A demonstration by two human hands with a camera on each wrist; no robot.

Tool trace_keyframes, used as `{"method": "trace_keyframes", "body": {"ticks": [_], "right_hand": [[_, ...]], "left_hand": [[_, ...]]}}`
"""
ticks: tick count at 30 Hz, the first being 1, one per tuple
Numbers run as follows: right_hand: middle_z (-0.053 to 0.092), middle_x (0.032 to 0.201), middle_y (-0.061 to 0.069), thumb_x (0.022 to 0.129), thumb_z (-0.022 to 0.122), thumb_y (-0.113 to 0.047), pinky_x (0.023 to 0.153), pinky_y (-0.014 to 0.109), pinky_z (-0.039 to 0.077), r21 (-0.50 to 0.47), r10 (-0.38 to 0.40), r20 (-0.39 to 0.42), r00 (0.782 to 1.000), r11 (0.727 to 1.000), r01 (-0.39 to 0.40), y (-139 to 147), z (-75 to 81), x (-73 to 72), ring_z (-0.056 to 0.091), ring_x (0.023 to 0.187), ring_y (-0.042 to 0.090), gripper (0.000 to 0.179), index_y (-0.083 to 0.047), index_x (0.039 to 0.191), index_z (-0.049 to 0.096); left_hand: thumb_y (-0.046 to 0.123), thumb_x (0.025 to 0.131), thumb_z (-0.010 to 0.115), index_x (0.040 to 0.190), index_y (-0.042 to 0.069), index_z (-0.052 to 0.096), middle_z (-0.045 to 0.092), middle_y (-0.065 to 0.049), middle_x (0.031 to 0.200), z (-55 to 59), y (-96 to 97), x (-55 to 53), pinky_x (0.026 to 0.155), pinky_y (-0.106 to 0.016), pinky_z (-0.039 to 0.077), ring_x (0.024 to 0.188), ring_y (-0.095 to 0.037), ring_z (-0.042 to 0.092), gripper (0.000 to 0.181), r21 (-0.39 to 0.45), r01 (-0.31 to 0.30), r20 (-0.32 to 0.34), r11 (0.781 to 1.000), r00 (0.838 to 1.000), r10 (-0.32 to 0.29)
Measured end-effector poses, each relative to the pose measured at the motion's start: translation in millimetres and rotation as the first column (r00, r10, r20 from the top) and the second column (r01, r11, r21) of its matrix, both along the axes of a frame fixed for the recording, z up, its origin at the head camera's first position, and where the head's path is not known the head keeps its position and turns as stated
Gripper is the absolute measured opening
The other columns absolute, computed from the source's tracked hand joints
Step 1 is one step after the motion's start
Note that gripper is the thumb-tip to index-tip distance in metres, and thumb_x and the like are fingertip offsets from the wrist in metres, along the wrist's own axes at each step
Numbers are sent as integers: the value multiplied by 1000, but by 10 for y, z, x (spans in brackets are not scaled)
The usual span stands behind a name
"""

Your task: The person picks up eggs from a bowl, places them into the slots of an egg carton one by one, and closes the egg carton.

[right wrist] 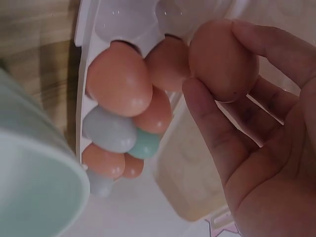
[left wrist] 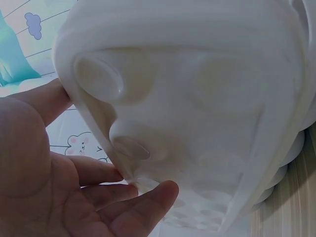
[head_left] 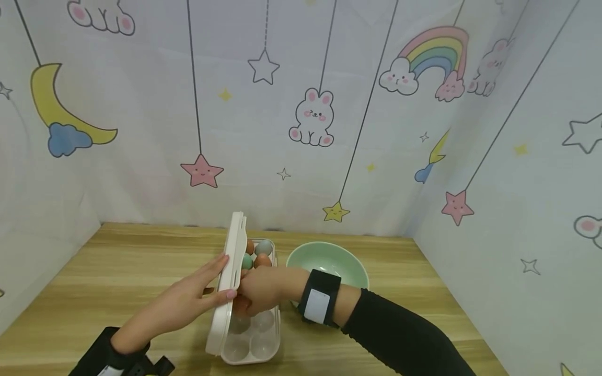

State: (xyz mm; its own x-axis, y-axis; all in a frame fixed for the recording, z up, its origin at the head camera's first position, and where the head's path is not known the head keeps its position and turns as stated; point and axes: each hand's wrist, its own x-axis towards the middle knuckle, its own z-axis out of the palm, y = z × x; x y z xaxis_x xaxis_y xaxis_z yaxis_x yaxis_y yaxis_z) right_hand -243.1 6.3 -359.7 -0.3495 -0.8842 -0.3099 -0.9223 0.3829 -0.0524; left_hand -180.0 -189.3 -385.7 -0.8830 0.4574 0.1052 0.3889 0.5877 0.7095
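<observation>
A white egg carton (head_left: 263, 344) stands on the table with its lid raised on the left. My left hand (head_left: 181, 303) holds the lid (head_left: 236, 240) by its edge, thumb apart from the fingers; the left wrist view shows the dimpled lid up close. Over the carton my right hand (head_left: 261, 288) pinches a brown egg (right wrist: 222, 59) between thumb and fingers. Behind that egg, the right wrist view has brown eggs (right wrist: 123, 81), a pale grey egg (right wrist: 109, 129) and a green egg (right wrist: 147, 144) in the cups. Near-end cups hold no eggs.
A pale green bowl (head_left: 324, 256) stands right of the carton, partly hidden by my right forearm. The wooden table (head_left: 141, 250) is enclosed by cloth walls (head_left: 263, 130) printed with stars and rabbits.
</observation>
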Motion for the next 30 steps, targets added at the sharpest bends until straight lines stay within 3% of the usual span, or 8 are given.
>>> {"method": "trace_keyframes", "body": {"ticks": [5, 10, 18, 25, 30], "right_hand": [[52, 69, -8, 90, 63, -21, 55, 11, 38, 19, 63, 31, 998, 998, -64, -55, -133, 32, 45, 62, 3, 7, -16, 85, 63], [55, 75, -11, 90, 62, -26, 57, 9, 39, 44, 126, -55, 991, 991, -123, -123, -260, 64, 45, 65, -1, 8, -18, 91, 63], [57, 80, -11, 89, 63, -27, 62, 8, 41, 36, 64, -109, 992, 998, -60, -143, -358, 107, 45, 68, -1, 10, -18, 94, 63], [59, 81, -9, 87, 66, -25, 64, 9, 41, -20, -21, -50, 999, 1000, 20, -132, -327, 132, 47, 70, 0, 15, -17, 100, 64], [59, 80, -9, 87, 66, -26, 62, 9, 41, 5, -8, -119, 993, 1000, 9, -156, -293, 177, 46, 69, 0, 12, -18, 96, 67]], "left_hand": [[55, 93, 51, 152, 10, 16, 12, -14, 158, -10, 3, 3, 96, -54, 46, 116, -29, 51, 82, -17, -5, -9, 1000, 1000, 5], [55, 94, 50, 152, 9, 16, 12, -15, 158, -9, 2, 13, 98, -56, 44, 120, -31, 47, 81, -21, -1, -13, 1000, 1000, 1], [54, 94, 51, 151, 8, 18, 13, -16, 158, -13, 1, 14, 99, -57, 43, 121, -32, 47, 81, -25, -4, -27, 1000, 1000, 3], [55, 93, 51, 152, 10, 16, 13, -16, 158, -6, 5, 18, 96, -57, 45, 116, -30, 51, 81, -31, -8, -13, 999, 1000, 8], [54, 94, 51, 153, 13, 16, 14, -16, 158, -5, -2, 14, 93, -56, 48, 110, -29, 57, 80, -41, -14, -13, 999, 1000, 14]]}}
